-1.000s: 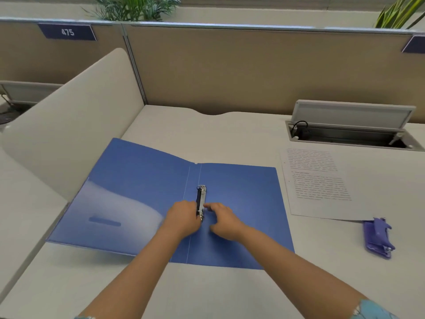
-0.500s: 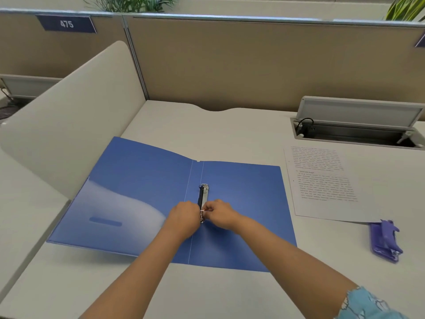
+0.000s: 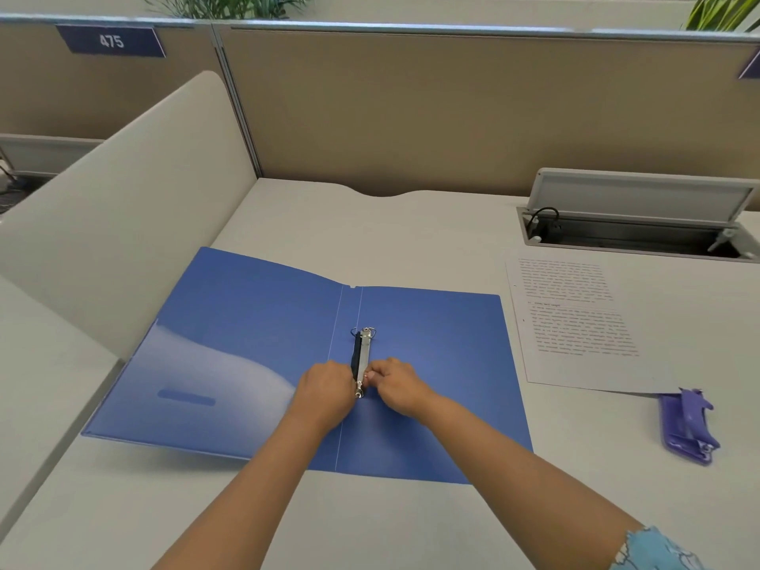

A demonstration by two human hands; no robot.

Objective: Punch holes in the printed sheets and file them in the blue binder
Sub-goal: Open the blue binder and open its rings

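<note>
Both hands at the ring clip of the open blue plastic binder (image 3: 255,343), lying flat on the pale grey desk (image 3: 411,224).
The left hand (image 3: 325,390) and right hand (image 3: 397,384) curl their fingers around the near end of the silver metal ring mechanism (image 3: 362,359); the printed white sheets (image 3: 575,322) lie right of the binder, beside the purple hole punch (image 3: 689,425).

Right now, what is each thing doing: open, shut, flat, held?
blue binder: open, flat on the desk.
ring clip: far ring closed; both hands on its near end.
left hand: grips the clip.
right hand: pinches the clip.
printed sheet: flat, unfiled.
hole punch: untouched.
cable box lid: raised.
</note>
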